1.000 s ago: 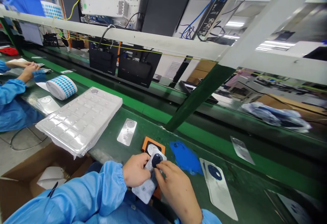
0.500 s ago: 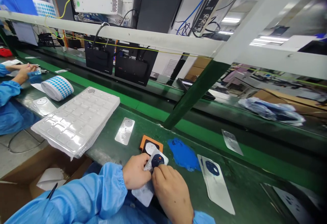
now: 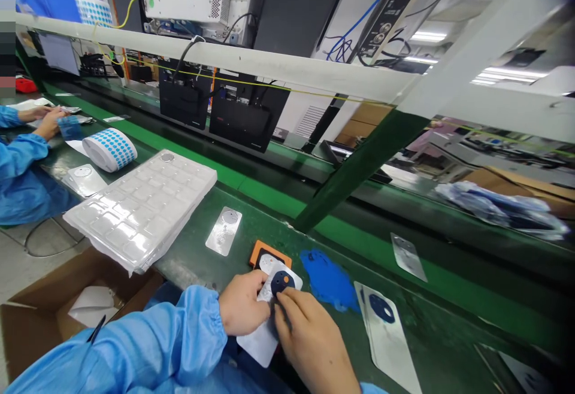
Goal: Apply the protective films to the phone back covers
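My left hand [image 3: 242,304] is closed on the left side of a thin silvery card [image 3: 258,347], thumb and fingers gripping it. A dark round patch [image 3: 280,280] with an orange spot sits near the card's far end. My right hand [image 3: 314,343] is closed at the card's right side, its fingertips against the patch's lower edge; what lies under them is hidden. Just beyond the card is an orange-and-black block [image 3: 255,254] with a whitish round top. Blue scraps [image 3: 330,280] lie to the right. Farther right is a small stack of silvery cards [image 3: 398,352], the top one with a dark patch.
A single silvery card [image 3: 223,235] lies left of the block. Beyond it are a clear plastic tray [image 3: 139,214] and a blue-dotted label roll [image 3: 110,149]. A co-worker's hands [image 3: 49,121] work at far left. A green post [image 3: 359,169] rises behind the bench; a cardboard box [image 3: 40,328] stands below.
The view has shifted slightly, so the scene sits a little farther right. My right fingers have moved lower on the dark patch, leaving more of it visible. My left hand keeps its grip.
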Tool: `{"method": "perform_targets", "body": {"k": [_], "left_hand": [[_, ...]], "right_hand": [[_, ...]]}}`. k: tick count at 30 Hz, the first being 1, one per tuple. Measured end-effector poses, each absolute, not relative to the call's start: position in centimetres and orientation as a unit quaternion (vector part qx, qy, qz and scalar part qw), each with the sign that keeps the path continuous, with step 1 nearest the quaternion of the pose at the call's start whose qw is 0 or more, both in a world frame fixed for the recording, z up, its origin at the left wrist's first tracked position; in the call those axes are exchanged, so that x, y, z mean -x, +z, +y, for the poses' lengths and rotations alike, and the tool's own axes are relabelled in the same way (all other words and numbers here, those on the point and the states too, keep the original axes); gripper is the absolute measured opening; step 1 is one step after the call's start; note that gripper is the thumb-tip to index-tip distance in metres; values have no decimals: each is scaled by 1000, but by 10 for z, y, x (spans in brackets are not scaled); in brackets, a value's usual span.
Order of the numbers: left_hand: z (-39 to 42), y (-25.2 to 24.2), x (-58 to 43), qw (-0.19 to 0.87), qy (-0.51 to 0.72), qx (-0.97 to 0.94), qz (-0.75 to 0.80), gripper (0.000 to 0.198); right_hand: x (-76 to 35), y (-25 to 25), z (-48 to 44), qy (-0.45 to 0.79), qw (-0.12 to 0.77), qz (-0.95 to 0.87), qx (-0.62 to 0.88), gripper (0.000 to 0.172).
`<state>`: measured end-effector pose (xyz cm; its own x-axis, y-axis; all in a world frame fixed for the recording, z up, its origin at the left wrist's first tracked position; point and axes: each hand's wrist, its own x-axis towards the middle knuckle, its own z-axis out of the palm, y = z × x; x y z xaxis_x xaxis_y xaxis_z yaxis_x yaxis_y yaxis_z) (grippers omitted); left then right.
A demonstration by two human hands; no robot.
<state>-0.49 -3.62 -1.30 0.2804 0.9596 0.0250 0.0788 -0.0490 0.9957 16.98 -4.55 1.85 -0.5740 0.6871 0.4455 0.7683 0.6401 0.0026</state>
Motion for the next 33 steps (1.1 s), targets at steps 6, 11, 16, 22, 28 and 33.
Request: {"method": "perform_targets", "body": {"k": [6, 11, 16, 22, 28, 33], "left_hand": [[-39, -7, 4, 515, 396, -610, 454, 41], [-36, -14, 5, 550, 418, -573, 441, 42], [-35, -24, 5, 667, 450, -413, 428, 42], [-35, -22, 2, 768, 464, -249, 364, 38], [-36, 1, -21, 841, 479, -142, 209, 34], [-37, 12, -42, 895, 379, -184, 148, 31]], "right_hand": [[-157, 6, -53, -139, 94, -888, 429, 17], [-176, 19, -32, -65, 173, -853, 487, 19], [-239, 26, 31, -150, 209, -676, 690, 27], [-267, -5, 52, -107, 129, -747, 644, 20], [-219, -12, -38, 10, 232, -854, 465, 69], [-184, -17, -82, 18, 348, -853, 389, 82]]}}
